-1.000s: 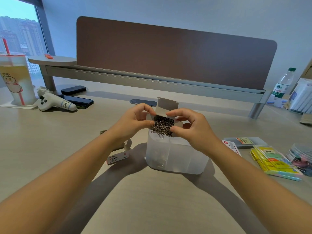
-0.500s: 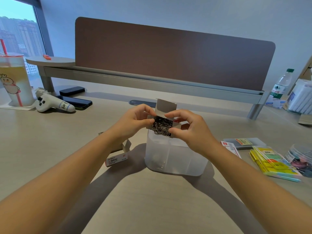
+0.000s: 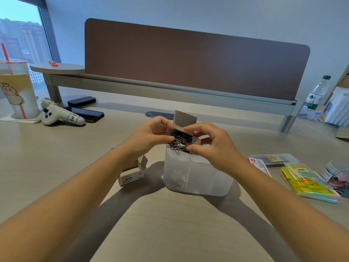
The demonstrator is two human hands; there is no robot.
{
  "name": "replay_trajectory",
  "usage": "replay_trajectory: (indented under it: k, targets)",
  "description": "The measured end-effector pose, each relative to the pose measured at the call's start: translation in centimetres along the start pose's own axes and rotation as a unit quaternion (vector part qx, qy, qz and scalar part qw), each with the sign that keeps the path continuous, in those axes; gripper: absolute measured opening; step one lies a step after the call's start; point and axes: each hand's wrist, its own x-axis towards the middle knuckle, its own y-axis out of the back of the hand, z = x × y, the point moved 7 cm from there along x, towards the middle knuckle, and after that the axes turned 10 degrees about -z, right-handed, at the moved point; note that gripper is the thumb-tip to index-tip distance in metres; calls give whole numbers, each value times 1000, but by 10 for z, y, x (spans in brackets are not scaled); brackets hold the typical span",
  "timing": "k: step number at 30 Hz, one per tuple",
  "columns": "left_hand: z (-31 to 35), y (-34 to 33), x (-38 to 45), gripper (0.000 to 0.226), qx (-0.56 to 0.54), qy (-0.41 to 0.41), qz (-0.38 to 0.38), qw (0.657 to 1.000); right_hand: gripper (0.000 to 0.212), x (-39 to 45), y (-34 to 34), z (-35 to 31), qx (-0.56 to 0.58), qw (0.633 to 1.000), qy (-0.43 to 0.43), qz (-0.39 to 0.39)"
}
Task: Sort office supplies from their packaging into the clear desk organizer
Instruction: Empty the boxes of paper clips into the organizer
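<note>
Sticky notes [image 3: 306, 181] right — second box [image 3: 132, 175] left of organizer [image 3: 196, 176].

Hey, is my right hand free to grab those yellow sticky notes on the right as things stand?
Probably not yet. The right hand pinches the open paper clip box over the organizer, together with the left hand. The path to the sticky notes itself looks unobstructed.
</note>
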Motion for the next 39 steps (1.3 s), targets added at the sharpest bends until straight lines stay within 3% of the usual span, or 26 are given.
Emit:
replay_trajectory:
  k: [10, 29, 39]
  targets:
    - [2, -1, 0, 24, -4, 3, -3, 1000, 39, -1, -1, -4, -32, 999, 5, -14]
    - [2, 2, -1, 25, 12, 19, 19, 1000, 45, -1, -6, -2, 22, 998, 4, -59]
    - [2, 2, -5, 26, 7, 15, 38, 999, 46, -2, -4, -4, 1, 999, 7, -43]
